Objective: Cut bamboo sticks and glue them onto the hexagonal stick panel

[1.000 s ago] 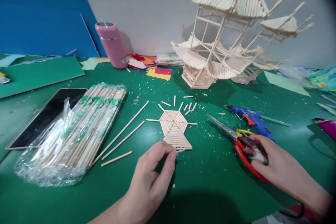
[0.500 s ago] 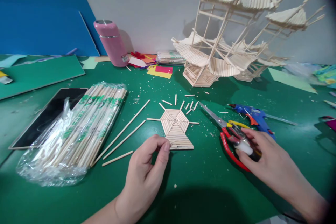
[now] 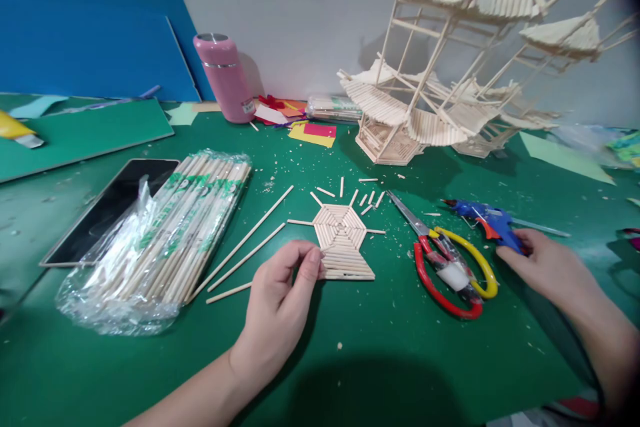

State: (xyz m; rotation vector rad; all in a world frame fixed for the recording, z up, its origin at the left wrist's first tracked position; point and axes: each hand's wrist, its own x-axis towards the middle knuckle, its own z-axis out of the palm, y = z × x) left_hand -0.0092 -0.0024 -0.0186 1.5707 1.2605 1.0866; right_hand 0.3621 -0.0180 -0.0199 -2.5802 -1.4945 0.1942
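Right hand [image 3: 553, 270] touches the glue gun [image 3: 481, 215] (scissors [image 3: 454, 275] nearby)

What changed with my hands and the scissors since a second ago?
Your right hand let go of the scissors, which now lie farther left, nearer the stick panel, and moved to the blue glue gun. Your left hand stayed pinched by the panel; the pink bottle stayed put.

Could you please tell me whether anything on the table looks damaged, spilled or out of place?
Two things stand out. The scissors have what looks like clear wrapping and a white lump between their handles, perhaps a makeshift repair. Pale crumbs also litter the table around the panel, which looks untidy.
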